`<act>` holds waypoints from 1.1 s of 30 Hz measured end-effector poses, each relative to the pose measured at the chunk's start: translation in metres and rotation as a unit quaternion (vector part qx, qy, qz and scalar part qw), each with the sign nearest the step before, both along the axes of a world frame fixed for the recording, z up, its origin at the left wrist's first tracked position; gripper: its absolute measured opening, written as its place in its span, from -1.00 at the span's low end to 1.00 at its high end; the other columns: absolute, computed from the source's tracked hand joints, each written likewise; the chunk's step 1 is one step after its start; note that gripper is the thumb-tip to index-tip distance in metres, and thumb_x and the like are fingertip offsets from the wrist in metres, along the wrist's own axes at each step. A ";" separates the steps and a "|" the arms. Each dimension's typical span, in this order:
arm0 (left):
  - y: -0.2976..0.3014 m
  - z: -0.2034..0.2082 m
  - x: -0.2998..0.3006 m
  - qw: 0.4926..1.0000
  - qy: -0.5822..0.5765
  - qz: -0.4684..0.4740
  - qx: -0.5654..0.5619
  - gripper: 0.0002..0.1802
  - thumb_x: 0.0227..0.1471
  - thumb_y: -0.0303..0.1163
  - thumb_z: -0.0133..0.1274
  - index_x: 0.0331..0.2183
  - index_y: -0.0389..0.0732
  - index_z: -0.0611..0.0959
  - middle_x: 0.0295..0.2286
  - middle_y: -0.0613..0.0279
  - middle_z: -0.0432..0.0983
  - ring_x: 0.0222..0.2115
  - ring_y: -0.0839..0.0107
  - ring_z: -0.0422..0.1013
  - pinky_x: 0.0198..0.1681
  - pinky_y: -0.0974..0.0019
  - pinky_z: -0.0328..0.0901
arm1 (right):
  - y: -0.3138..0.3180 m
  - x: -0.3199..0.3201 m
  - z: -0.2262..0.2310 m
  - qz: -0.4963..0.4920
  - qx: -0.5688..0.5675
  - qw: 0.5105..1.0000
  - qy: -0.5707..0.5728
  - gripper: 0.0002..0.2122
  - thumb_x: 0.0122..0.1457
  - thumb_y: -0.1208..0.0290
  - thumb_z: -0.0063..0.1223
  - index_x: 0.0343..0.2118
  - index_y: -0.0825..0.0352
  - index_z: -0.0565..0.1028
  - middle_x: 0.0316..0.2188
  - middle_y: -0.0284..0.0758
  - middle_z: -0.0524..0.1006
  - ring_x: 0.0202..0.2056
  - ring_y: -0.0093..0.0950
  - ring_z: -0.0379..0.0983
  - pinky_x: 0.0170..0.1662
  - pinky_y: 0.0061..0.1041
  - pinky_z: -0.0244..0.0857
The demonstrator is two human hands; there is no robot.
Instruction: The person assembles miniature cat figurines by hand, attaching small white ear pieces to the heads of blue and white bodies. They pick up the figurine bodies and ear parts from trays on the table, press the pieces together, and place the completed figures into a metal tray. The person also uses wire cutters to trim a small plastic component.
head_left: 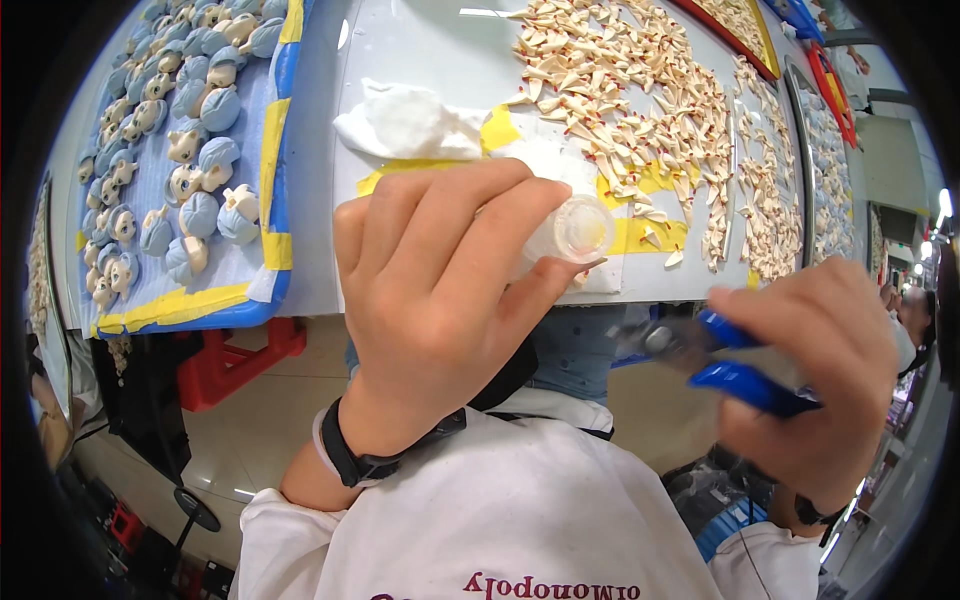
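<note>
My left hand (435, 255) grips a small clear plastic bottle (580, 228) by its side, the round end turned up and to the right. Blue-handled nippers (740, 375) are in my right hand (815, 370), their metal jaws pointing left, slightly blurred. The jaws are apart from the bottle, out past the table's near edge. Beyond the bottle, many small cream pointed pieces with red tips (620, 100) lie spread over the table. A crumpled white cloth (410, 122) rests just beyond my left hand.
At the left, a blue tray (275, 300) edged with yellow tape holds many doll heads with pale blue hair (190, 180). Yellow tape (650, 237) marks the table. A red stool (240, 360) stands below the tray. More trays and other people are at the far right.
</note>
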State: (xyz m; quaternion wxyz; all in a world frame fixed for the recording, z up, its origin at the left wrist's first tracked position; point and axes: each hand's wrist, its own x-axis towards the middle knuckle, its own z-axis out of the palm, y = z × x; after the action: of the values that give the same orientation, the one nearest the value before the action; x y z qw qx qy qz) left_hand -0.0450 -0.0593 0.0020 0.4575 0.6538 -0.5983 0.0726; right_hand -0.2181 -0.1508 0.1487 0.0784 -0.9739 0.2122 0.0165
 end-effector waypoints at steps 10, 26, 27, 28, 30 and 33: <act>0.003 0.001 0.001 1.000 0.006 0.004 0.021 -0.53 -0.44 -0.34 0.38 -0.33 -0.15 0.62 -0.35 0.27 0.52 -0.32 0.34 0.38 -0.26 0.35 0.11 | -0.005 0.009 -0.013 -0.073 -0.067 0.995 -0.006 -0.54 -0.36 0.63 0.04 -0.21 0.39 0.48 -0.28 -0.19 0.46 -0.22 -0.26 0.38 -0.12 -0.40 0.24; 0.001 -0.004 -0.004 1.000 0.025 0.007 0.018 -0.52 -0.44 -0.33 0.36 -0.33 -0.15 0.59 -0.38 0.25 0.48 -0.36 0.28 0.35 -0.27 0.32 0.10 | 0.054 0.018 -0.037 -0.205 -0.021 0.977 -0.049 -0.50 -0.26 0.60 0.10 -0.11 0.42 0.37 -0.18 -0.12 0.46 -0.19 -0.16 0.38 -0.07 -0.28 0.21; 0.001 -0.004 -0.003 1.000 0.022 0.008 0.021 -0.52 -0.44 -0.33 0.36 -0.33 -0.15 0.59 -0.38 0.25 0.47 -0.36 0.28 0.35 -0.27 0.32 0.10 | 0.056 0.020 -0.038 -0.205 -0.029 0.977 -0.045 -0.50 -0.26 0.60 0.10 -0.11 0.41 0.36 -0.18 -0.11 0.46 -0.19 -0.16 0.38 -0.07 -0.27 0.21; 0.002 -0.004 -0.002 0.999 0.020 0.009 0.024 -0.52 -0.44 -0.33 0.36 -0.33 -0.14 0.59 -0.37 0.25 0.47 -0.36 0.28 0.35 -0.27 0.31 0.10 | 0.059 0.023 -0.038 -0.204 -0.036 0.977 -0.040 -0.49 -0.26 0.60 0.11 -0.10 0.41 0.36 -0.18 -0.11 0.46 -0.19 -0.16 0.38 -0.07 -0.27 0.21; 0.002 -0.002 -0.002 0.999 0.015 0.007 0.028 -0.53 -0.43 -0.33 0.35 -0.32 -0.14 0.60 -0.37 0.26 0.47 -0.35 0.29 0.36 -0.26 0.31 0.10 | 0.067 0.030 -0.031 -0.236 -0.051 0.970 -0.013 -0.50 -0.26 0.60 0.11 -0.11 0.41 0.36 -0.18 -0.12 0.46 -0.20 -0.16 0.38 -0.08 -0.27 0.21; 0.001 0.004 -0.006 1.000 0.009 0.000 0.030 -0.53 -0.42 -0.33 0.34 -0.31 -0.12 0.60 -0.36 0.28 0.47 -0.35 0.29 0.36 -0.26 0.30 0.10 | 0.077 0.038 -0.019 -0.281 -0.071 0.957 0.020 -0.51 -0.25 0.61 0.10 -0.11 0.39 0.38 -0.19 -0.13 0.45 -0.21 -0.16 0.38 -0.09 -0.28 0.22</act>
State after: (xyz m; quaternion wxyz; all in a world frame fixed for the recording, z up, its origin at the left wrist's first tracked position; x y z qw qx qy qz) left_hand -0.0512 -0.0586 0.0055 0.4430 0.6678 -0.5962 0.0488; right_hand -0.1805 -0.0743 0.1296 0.0060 -0.8774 0.4798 -0.0019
